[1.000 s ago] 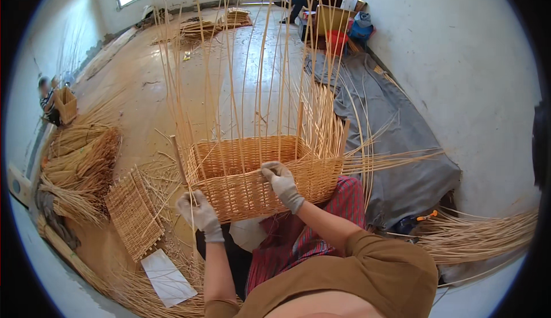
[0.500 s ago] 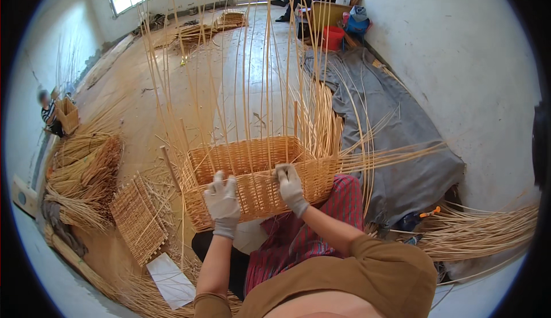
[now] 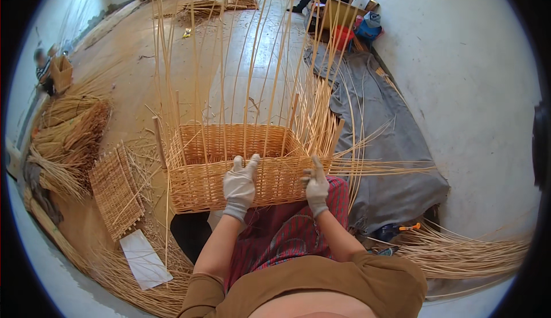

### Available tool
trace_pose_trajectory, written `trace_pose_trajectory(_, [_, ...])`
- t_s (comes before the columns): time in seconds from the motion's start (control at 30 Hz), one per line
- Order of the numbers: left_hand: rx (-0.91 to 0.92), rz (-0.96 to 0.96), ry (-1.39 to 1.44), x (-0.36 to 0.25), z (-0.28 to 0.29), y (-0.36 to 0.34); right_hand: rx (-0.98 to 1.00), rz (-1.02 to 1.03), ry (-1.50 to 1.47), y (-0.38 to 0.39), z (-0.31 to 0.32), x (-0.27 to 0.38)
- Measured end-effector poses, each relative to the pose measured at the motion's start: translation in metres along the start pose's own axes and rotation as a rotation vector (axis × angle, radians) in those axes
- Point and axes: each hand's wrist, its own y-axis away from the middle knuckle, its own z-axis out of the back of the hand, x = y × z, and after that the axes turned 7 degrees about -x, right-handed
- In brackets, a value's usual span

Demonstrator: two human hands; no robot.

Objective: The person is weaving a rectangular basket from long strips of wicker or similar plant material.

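Whitish-gloved, the left hand (image 3: 239,187) is resting against the near wall of a honey-coloured wicker basket (image 3: 192,186), its grip reaching up to the rim; whether it is clamping anything, I cannot tell. At three o'clock from it, the right hand (image 3: 316,187) is resting by that wall's right end, one finger pointing up; whether that grip is closing, I cannot tell either. The basket is sitting straight ahead at twelve o'clock, tall canes (image 3: 162,54) rising from it. Around it, a woven panel (image 3: 116,193) is lying between eight and nine, a co-worker (image 3: 43,74) is showing at ten, and grey sheeting (image 3: 384,140) is stretching toward three.
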Motion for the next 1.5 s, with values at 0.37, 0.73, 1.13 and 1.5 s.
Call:
trace_pose_trajectory(0.37, [-0.667,0.321,0.153,0.141,0.072,0.044,0.658,0.231,0.025,0.051,-0.265,0.111])
trace_pose_trajectory(0.73, [-0.467,0.361,0.234,0.160,0.090,0.037,0.684,-0.796,-0.316,-0.014,-0.379,0.045])
trace_pose_trajectory(1.13, [-0.355,0.161,0.198,0.184,0.116,0.019,0.634,-0.204,-0.395,0.027,-0.326,0.088])
trace_pose_trajectory(1.5, [-0.404,0.182,0.522,0.204,0.086,0.024,0.716,0.065,-0.497,0.042,-0.261,0.066])
